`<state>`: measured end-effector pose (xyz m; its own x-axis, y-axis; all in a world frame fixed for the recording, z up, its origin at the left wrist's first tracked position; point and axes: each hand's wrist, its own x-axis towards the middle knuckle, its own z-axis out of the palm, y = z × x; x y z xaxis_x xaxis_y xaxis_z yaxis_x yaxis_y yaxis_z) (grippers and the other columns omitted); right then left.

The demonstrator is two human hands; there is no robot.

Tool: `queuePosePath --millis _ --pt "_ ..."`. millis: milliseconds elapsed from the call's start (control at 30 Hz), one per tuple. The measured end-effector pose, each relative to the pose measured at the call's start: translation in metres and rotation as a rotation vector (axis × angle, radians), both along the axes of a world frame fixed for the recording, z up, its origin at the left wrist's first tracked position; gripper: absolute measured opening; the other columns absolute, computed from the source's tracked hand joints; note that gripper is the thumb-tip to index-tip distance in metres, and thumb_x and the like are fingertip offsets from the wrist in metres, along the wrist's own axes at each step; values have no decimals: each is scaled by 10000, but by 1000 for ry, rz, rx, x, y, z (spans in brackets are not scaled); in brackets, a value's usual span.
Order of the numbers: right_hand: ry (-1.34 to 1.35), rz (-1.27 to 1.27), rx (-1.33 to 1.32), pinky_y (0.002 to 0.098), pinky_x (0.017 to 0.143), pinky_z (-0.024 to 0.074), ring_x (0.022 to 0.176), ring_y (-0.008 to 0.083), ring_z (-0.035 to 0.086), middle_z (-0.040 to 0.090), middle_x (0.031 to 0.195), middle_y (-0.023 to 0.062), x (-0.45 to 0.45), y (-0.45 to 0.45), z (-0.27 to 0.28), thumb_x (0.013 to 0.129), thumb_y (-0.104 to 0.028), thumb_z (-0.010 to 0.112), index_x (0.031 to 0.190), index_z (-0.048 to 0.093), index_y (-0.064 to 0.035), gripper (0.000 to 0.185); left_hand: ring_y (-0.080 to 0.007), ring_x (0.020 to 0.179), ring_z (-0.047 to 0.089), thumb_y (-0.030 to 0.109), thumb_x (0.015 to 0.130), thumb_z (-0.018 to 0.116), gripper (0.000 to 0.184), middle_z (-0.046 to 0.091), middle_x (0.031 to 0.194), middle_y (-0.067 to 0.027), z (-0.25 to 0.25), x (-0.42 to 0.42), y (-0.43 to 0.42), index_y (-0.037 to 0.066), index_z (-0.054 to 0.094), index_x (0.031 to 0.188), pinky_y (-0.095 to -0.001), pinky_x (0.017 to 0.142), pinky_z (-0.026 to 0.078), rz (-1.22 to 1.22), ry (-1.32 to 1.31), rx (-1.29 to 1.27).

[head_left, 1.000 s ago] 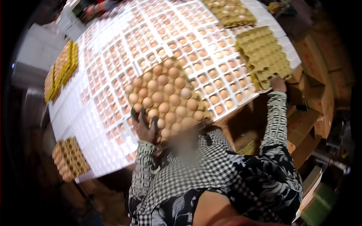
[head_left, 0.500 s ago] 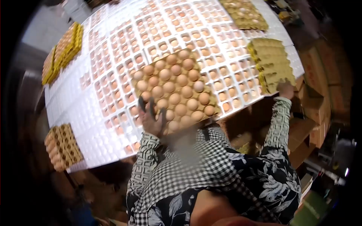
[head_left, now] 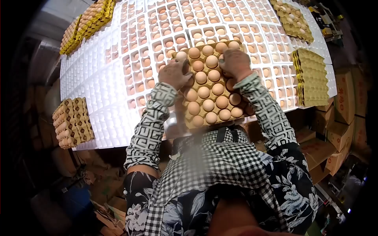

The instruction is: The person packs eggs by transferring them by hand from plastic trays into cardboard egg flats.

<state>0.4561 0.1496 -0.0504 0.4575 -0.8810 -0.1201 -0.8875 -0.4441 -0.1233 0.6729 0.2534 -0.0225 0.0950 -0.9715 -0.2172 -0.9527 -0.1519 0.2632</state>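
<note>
A cardboard egg tray [head_left: 188, 121] filled with brown eggs [head_left: 203, 92] lies in front of my body, on top of white moulded trays. My left hand [head_left: 175, 74] curls over its left side, fingers bent down around eggs there. At the upper right of the same tray, my right hand [head_left: 236, 63] has its fingers closed among the eggs. How many eggs each hand grips is hidden beneath the fingers.
White egg trays [head_left: 106, 92] cover the table, many cells holding eggs. Stacked cardboard trays [head_left: 313, 78] stand at right, a tray stack [head_left: 75, 122] at front left, yellow-edged stacks [head_left: 94, 17] at back left. Cardboard boxes [head_left: 340, 135] are beside the table at right.
My right hand has left the cardboard tray stack at right and come over the egg-filled tray. My left hand has moved from that tray's front left edge up onto its eggs. The view has shifted.
</note>
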Motion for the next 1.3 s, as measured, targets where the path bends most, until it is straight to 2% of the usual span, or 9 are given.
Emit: queuePosePath --millis 100,367,600,767,867,1067,1167,1233,1300 --pt "127 -3 -49 404 766 543 893 282 680 689 935 117 19 6 3 813 -422 680 939 675 -68 376 -317 994 640 446 815 691 581 655 1048 -134 3 1 -9 130 550 1281 -425 862 511 -36 -18 84" --pt "-1565 -340 728 309 806 536 923 169 650 675 996 45 -78 -11 68 829 -239 698 1115 669 -19 362 -322 844 654 388 790 751 513 669 914 -132 -17 -2 11 80 549 1147 -429 780 519 123 35 -204" --pt "58 342 -176 403 835 521 965 295 646 624 1007 140 3 -41 1 746 -221 755 1180 561 -98 491 -261 1053 622 42 779 537 343 598 1114 -106 -15 68 20 36 572 1121 -428 902 549 591 1848 -260" --pt "-718 69 194 363 807 545 984 270 662 664 1116 125 -39 -55 13 798 -193 684 1294 561 -108 518 -284 968 660 343 757 777 620 668 962 -141 -5 44 -38 249 554 1327 -407 837 542 -108 -26 -9" --pt "-1500 -236 991 326 798 545 942 205 652 629 1142 98 -35 -50 62 854 -113 634 1257 632 -89 404 -277 1025 657 321 785 753 621 665 1062 -139 -2 50 -49 199 529 1352 -395 820 547 -126 81 9" --pt "-81 329 93 361 800 543 993 248 653 594 1151 108 30 -61 36 805 -422 742 1068 718 -147 381 -135 773 552 117 823 672 674 576 1114 -62 18 76 -42 110 383 1432 -270 617 493 305 1516 -15" --pt "169 545 -2 377 808 547 964 253 645 566 1152 100 45 -68 32 745 -316 760 898 694 -141 242 -194 851 646 343 865 688 490 619 1185 -98 -29 80 -73 112 574 1282 -285 666 527 -99 938 -147" --pt "141 663 73 383 761 528 938 257 649 595 1085 73 48 -74 35 766 -371 741 786 726 -185 188 -255 970 652 443 812 734 441 618 1147 -101 13 39 -73 176 666 1157 -342 768 552 -399 -206 -194" --pt "-77 702 -24 400 746 519 907 269 643 593 1000 68 46 -66 33 725 -309 753 722 697 -168 152 -295 1009 644 461 797 740 413 594 1133 -95 18 25 -76 238 672 1139 -398 820 552 -425 -258 22"
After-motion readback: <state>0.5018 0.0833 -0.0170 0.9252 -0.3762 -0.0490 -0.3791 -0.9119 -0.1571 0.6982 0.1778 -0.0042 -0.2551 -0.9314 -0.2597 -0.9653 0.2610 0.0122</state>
